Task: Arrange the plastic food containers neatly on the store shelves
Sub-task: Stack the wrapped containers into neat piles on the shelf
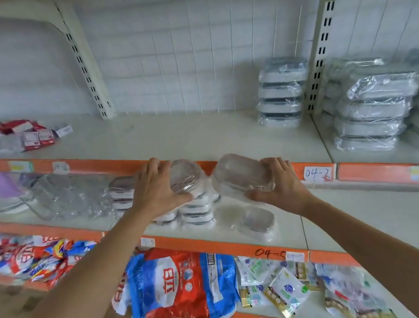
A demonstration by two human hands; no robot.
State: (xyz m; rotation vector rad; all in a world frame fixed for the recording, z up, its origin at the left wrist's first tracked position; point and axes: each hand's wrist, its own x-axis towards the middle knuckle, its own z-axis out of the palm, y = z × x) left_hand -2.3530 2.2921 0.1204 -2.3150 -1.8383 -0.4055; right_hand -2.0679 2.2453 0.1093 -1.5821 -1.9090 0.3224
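Observation:
My left hand (156,186) grips a plastic-wrapped food container (187,175) from above, in front of the orange edge of the upper shelf (171,137). My right hand (281,184) holds a second clear wrapped container (239,173) from below, tilted, just to the right of the first. Under both hands, stacks of wrapped containers (197,214) stand on the middle shelf. A single container (257,220) lies beside them. A neat stack of containers (282,92) stands at the back right of the upper shelf.
More wrapped container stacks (374,113) fill the shelf bay to the right. Red and white packets (2,133) lie at the upper shelf's left. A clear plastic item (66,195) sits on the middle shelf. Detergent bags (181,290) and small sachets (284,286) lie on the lower shelf.

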